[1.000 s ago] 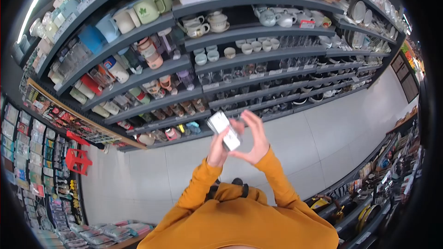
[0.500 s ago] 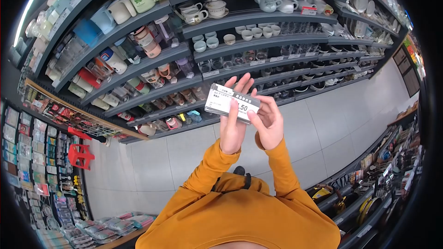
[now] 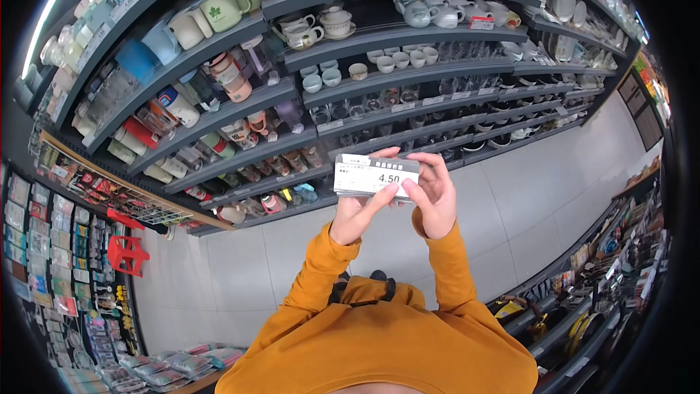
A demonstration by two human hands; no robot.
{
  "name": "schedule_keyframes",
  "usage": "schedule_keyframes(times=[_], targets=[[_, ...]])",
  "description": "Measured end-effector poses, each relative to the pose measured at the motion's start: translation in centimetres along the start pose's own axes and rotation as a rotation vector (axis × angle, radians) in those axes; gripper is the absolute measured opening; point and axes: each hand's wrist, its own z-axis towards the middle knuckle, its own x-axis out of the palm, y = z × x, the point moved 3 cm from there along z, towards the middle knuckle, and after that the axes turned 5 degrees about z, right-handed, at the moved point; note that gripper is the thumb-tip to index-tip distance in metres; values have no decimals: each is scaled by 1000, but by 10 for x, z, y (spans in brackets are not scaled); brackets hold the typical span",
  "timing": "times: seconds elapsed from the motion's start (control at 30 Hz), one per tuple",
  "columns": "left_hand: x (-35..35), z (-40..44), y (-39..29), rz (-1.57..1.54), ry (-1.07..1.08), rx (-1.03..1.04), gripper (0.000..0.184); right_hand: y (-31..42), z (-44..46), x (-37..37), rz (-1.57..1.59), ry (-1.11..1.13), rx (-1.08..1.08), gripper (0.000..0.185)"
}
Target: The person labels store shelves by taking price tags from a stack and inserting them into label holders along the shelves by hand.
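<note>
A stack of price tags [image 3: 357, 179] is held up in front of my chest, its top one white with a dark header and "4.50" printed on it. My left hand [image 3: 356, 215] grips the stack from below and behind, thumb laid across the lower front edge. On the other side my right hand [image 3: 436, 197] clasps the right end, with its thumb on the front near the printed price. Both thumb tips nearly meet at the lower right of the top tag. The fingers behind the stack are mostly hidden.
Ahead stand curved-looking shelves [image 3: 394, 44] with teapots [image 3: 419, 13], small bowls [image 3: 385, 64], mugs [image 3: 227, 6] and glasses. A red stool [image 3: 127, 252] is on the tiled floor [image 3: 240, 270] at left. Racks of packaged goods [image 3: 65, 248] line the left; another shelf [image 3: 583, 306] runs along the right.
The stack has come slightly lower and turned more level, so its "4.50" now shows whole. My left thumb has slid right along the tag, and the right hand has shifted down a little.
</note>
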Motion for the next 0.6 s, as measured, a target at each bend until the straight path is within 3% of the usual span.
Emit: schedule_keyframes(times=[0.17, 0.3, 0.4, 0.6], targets=[[2, -12, 29, -280, 162, -209, 43, -3, -16, -28, -186, 5, 26, 38], [18, -46, 75, -200, 94, -358, 36, -19, -47, -64, -364, -66, -10, 27], [27, -57, 94, -205, 89, -434, 31, -33, -76, -83, -295, -191, 164, 26], [42, -54, 125, -184, 151, -529, 18, -36, -90, -110, -259, -360, 100, 16]])
